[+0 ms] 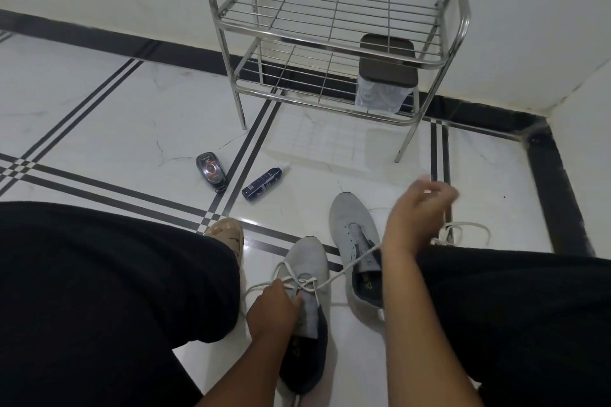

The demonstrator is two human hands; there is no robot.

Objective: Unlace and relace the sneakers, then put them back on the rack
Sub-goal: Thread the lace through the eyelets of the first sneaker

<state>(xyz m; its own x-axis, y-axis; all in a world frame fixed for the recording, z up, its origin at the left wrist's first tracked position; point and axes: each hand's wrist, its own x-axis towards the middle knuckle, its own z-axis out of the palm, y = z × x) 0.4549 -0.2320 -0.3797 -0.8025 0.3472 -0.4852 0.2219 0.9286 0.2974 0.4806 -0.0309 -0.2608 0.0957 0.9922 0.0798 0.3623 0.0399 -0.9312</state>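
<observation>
The near grey sneaker [305, 277] is steadied on the floor [99, 129] by the left hand [272, 307], fingers curled at its tongue and white lace [347, 266]. That lace is pulled taut up to the raised right hand [418, 211], blurred, fingers apparently pinched on it. The 2nd sneaker [357, 241], unlaced, lies just left of the right hand; the rack [337, 30] stands well beyond both hands.

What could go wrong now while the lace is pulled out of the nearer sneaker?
The right hand pulls the lace taut across the far sneaker, so it might drag that shoe. The left hand holds only the near sneaker tongue area; a hard tug could tip it. The loose lace may tangle.
</observation>
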